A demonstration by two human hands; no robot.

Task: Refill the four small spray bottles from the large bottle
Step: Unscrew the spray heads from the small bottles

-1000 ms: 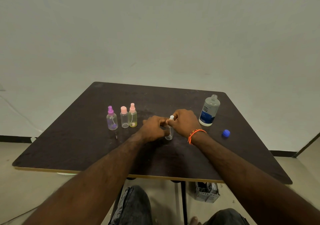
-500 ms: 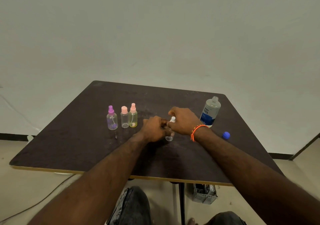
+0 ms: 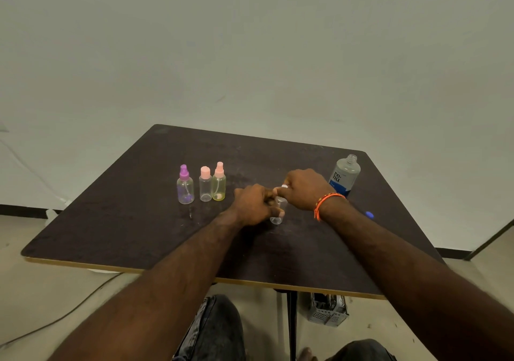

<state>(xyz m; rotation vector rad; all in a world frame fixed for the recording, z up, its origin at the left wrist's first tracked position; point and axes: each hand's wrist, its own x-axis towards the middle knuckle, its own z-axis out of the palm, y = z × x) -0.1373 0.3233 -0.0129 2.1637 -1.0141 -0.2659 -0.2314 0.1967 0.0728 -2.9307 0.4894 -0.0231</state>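
A small clear spray bottle [image 3: 277,216] stands on the dark table [image 3: 125,216] near its middle. My left hand [image 3: 251,203] grips its body while my right hand [image 3: 304,188] pinches its white top [image 3: 284,186]. Three more small bottles stand in a row at the left: one with a purple top [image 3: 185,185], one with a pink cap [image 3: 205,184], a yellowish one with a pink spray top [image 3: 219,182]. The large bottle [image 3: 345,175] with a blue label stands uncapped at the back right. Its blue cap [image 3: 369,215] lies beside my right forearm.
A grey perforated basket [image 3: 327,309] sits on the floor under the table's right side. A cable [image 3: 55,319] runs over the floor at the left. The table's front edge lies just above my knees.
Both hands stay on the small clear bottle. My right hand has turned a little on the white top. The camera view has shifted slightly.
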